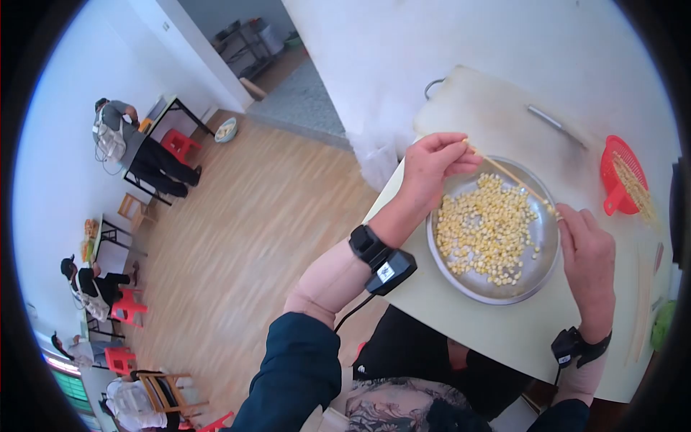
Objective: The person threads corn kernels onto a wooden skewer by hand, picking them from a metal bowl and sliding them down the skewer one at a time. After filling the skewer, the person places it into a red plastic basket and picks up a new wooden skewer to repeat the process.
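A thin wooden skewer [515, 175] stretches between my two hands, above a round metal dish [497, 294]. My left hand [435, 164] pinches the skewer's far end, with a small yellow piece at its fingertips. At the opposite end, my right hand [586, 248] closes its fingers on the skewer, where a few yellow kernels show close by. Loose corn kernels [482, 227] cover much of the dish's bottom.
Behind the dish lies a white cutting board [461, 101], with a knife [556, 125] beyond it. A red plastic strainer [620, 180] holds a bundle of thin sticks [633, 183]. Several people work at tables across the room, near red stools [180, 144].
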The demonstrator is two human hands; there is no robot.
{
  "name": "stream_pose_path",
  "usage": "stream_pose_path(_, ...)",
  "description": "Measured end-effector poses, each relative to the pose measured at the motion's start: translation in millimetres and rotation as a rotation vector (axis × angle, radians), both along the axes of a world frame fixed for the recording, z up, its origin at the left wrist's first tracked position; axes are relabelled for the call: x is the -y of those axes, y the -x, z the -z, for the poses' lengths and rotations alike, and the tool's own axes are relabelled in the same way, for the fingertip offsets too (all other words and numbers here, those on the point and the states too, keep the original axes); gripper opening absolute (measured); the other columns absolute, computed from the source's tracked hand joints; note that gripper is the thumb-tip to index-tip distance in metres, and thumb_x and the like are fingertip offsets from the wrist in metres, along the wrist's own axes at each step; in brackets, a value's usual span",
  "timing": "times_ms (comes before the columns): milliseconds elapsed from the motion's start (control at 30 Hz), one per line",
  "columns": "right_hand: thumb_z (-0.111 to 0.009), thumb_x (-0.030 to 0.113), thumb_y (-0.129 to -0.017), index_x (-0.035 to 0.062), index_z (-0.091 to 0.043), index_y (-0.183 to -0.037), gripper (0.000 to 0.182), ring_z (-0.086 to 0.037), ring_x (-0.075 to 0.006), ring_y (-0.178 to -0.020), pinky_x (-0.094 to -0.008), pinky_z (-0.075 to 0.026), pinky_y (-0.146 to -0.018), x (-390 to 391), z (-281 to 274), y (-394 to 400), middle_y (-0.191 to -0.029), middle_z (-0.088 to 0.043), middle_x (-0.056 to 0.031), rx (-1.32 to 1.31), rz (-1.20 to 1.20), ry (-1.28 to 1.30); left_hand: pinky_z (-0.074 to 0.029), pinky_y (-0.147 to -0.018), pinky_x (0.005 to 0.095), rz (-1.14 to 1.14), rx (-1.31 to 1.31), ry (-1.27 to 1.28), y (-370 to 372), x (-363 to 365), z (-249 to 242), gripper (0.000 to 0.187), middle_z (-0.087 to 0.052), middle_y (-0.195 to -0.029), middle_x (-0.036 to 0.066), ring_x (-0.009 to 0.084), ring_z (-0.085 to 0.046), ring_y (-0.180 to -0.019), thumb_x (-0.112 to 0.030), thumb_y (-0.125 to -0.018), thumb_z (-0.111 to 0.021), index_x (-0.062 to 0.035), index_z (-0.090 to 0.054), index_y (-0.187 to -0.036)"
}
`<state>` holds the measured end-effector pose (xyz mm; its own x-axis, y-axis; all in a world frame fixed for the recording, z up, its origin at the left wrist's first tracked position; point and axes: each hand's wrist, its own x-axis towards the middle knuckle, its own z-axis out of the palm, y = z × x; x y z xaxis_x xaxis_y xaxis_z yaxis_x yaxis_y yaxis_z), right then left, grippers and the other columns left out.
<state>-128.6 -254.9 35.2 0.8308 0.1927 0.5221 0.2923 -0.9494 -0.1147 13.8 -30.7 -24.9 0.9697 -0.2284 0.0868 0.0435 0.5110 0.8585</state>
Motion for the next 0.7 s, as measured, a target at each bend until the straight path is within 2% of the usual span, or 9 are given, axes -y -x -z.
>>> stream_pose_path(433, -0.058, 0.003, -0.086, 0.0013, -0.06, -0.106, 0.02, -0.059, -0.0312, -0.064, -0.0389, -0.047, -0.056, -1.9, 2.7, 1.2, -0.079, -0.056, -0.0143, -0.093, -0.034, -0.024, -0.059, -0.069, 0.0275, 0.025, 0.041, 0.079, -5.0, 0.9, 3.9, 0.017, -0.066, -0.09, 0.018, 0.0236, -0.069, -0.078, -0.002, -0.089, -0.058, 0.0063, -0.058, -0.104)
stream_pose_path(700, -0.056, 0.001, -0.086, 0.0004, -0.059, -0.108, 0.022, -0.059, -0.0314, -0.063, -0.0387, -0.045, -0.055, -13.1, 15.0, -2.3, -0.078, -0.056, -0.0154, -0.094, -0.162, -0.068, -0.059, -0.063, 0.0274, -0.027, 0.04, 0.097, -11.3, -3.2, 10.2, 0.018, -0.066, -0.087, 0.016, 0.0226, -0.069, -0.074, -0.001, -0.086, -0.061, 0.0068, -0.059, -0.102)
